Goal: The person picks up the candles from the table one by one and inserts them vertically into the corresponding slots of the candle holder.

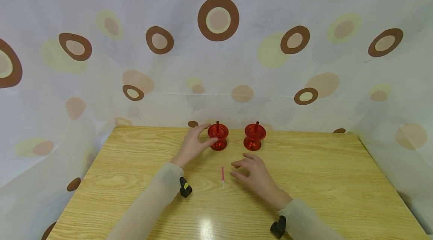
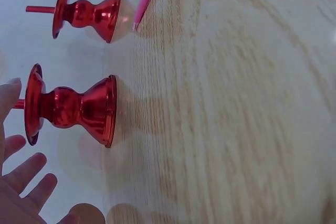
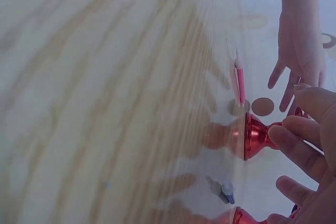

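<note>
Left hand: hand (image 1: 191, 147) at the left stand (image 1: 221, 133), thumb and fingers spread to either side of it; contact unclear.
Right hand: hand (image 1: 254, 174) above the table (image 1: 321, 168), thumb and fingers apart, gripping nothing; nearest the pink stick (image 1: 223, 174).
Hands: well apart from each other.
Pink stick: lying on the table between the hands, nearer the person than the stands, pale end toward the person.
Left stand: red, shiny, upright near the table's far edge; flared base, dish, thin peg (image 1: 217, 127) rising from the middle.
Right stand: same type (image 1: 254, 135), upright, a little apart from the left stand; no hand on it.
Sleeves: pale (image 1: 149, 202), both arms; small black camera (image 1: 185, 187) at the left wrist, another (image 1: 278, 227) at the right.
Cloth: white (image 1: 243, 67), brown rings plus yellow and tan spots, behind the table and along its sides.
</note>
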Available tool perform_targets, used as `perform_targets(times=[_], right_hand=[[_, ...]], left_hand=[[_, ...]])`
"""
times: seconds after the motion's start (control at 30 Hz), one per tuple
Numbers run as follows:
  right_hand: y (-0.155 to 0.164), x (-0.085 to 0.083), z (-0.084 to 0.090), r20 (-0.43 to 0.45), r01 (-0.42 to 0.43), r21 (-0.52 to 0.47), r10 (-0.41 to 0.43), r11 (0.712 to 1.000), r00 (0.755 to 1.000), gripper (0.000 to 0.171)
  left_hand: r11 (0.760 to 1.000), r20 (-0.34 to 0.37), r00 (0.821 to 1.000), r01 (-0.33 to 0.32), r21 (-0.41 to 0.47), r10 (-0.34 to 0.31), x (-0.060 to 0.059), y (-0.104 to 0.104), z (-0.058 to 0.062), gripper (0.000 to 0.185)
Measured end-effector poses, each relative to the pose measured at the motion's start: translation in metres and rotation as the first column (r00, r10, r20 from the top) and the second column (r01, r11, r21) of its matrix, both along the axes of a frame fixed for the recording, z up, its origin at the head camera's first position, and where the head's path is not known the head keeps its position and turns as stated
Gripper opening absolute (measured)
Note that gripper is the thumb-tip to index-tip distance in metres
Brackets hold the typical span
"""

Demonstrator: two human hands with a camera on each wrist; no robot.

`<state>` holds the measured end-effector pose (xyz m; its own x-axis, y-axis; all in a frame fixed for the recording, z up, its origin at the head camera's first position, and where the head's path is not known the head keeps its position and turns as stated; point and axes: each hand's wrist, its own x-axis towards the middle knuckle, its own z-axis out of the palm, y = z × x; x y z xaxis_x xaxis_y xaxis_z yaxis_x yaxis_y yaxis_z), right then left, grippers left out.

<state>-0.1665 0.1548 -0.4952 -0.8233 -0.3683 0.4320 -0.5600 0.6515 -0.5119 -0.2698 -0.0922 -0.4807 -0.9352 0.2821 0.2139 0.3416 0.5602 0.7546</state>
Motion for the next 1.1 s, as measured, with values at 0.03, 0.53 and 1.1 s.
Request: perform_targets(times=[0.03,0.53,1.1], right_hand=[[0.0,0.0,0.0,-0.003,-0.001,-0.002,0.001,1.0,1.0,0.022],[-0.01,0.002,0.004,0.03,0.049,0.006,-0.049,0.999,0.998,0.019],[-0.026,0.006,-0.004,0.111,0.124,0.039,-0.127,0.992,0.986,0.013]], left_hand=[[1.0,-0.001,1.0,0.004,0.005,-0.004,0.0,0.001,0.0,0.069],[1.0,-0.015,1.0,0.012,0.002,-0.012,-0.006,0.006,0.0,0.067],[0.999,0.048,0.998,0.025,0.046,-0.027,-0.005,0.007,-0.002,0.069]])
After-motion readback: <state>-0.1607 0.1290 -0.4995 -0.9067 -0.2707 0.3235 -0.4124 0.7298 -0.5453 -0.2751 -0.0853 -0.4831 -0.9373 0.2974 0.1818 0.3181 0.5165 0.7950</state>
